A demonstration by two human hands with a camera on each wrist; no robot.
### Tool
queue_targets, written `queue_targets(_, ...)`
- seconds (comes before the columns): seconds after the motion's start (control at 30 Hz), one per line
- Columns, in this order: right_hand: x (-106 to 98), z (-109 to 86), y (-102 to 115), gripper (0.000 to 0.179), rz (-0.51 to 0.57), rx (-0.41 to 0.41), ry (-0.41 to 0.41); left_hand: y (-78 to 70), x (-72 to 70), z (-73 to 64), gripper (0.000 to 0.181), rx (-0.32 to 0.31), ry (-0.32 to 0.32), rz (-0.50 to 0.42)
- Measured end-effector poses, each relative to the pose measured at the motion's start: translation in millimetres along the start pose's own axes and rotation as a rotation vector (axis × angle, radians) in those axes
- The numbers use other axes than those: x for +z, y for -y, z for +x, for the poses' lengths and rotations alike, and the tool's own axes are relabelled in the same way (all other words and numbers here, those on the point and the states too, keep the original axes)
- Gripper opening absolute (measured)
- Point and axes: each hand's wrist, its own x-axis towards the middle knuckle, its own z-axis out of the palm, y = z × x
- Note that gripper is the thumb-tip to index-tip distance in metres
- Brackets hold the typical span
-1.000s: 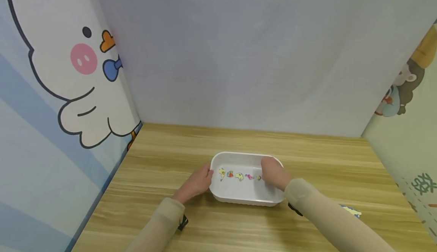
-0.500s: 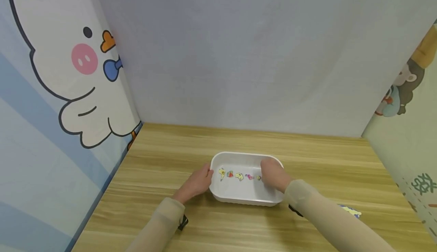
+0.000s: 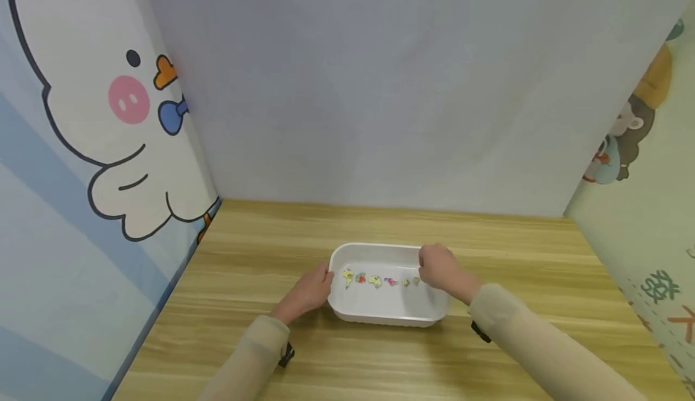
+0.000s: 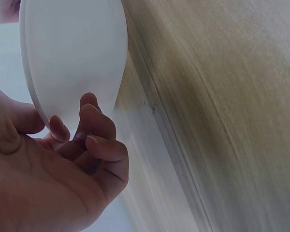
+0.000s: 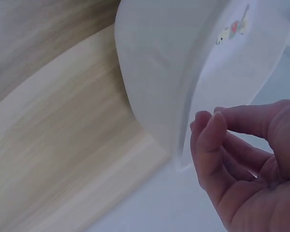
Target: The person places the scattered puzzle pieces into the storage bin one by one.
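A white rectangular tray [image 3: 380,320] with rounded corners lies on the table. My left hand [image 3: 308,292] pinches its left rim; in the left wrist view the thumb is over the rim [image 4: 26,63] and a finger is behind it. Along the tray floor runs a row of several small colourful stickers [image 3: 374,281], in yellow, red and pink. My right hand [image 3: 442,271] is over the tray's right end, fingers curled. In the right wrist view, thumb and fingertips [image 5: 217,126] meet beside the rim, and nothing shows between them.
The wood-grain table [image 3: 260,232] extends around the tray on all sides. A plain grey curtain [image 3: 347,87] hangs behind it. Printed cartoon panels [image 3: 70,117] stand at the left and right.
My right hand has risen from the tray floor towards its right rim, uncovering another small sticker at the right end of the row. The left hand keeps its grip. The view has shifted slightly.
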Motion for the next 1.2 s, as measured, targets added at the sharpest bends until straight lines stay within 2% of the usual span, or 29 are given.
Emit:
queue_targets(0.2,-13.1,-13.1,-10.4,0.009,0.016,-0.006,-0.072,2.8,1.1,0.0,0.030,-0.005,-0.014,-0.008)
queue_targets(0.4,-22.0,-22.0,-30.3,0.011,0.052,-0.029,-0.115,3.5,3.2,0.8,0.028,-0.010,-0.023,-0.010)
queue_targets(0.57,-27.8,-32.8,-50.0,0.010,0.098,-0.036,-0.105,1.3,4.4,2.0,0.027,0.002,-0.026,-0.008)
queue_targets(0.8,-28.5,-49.0,-71.9,0.011,0.085,-0.035,-0.079,-1.6,3.9,1.3,0.031,-0.022,-0.011,0.003)
queue_targets(1.07,-27.2,-62.4,-86.8,0.013,0.187,-0.020,-0.026,-5.5,1.6,0.1,0.030,-0.034,0.003,0.017)
queue_targets(1.2,-27.2,-69.8,-95.5,0.012,0.227,-0.047,-0.019,-5.9,2.9,1.0,0.029,-0.027,0.001,0.018)
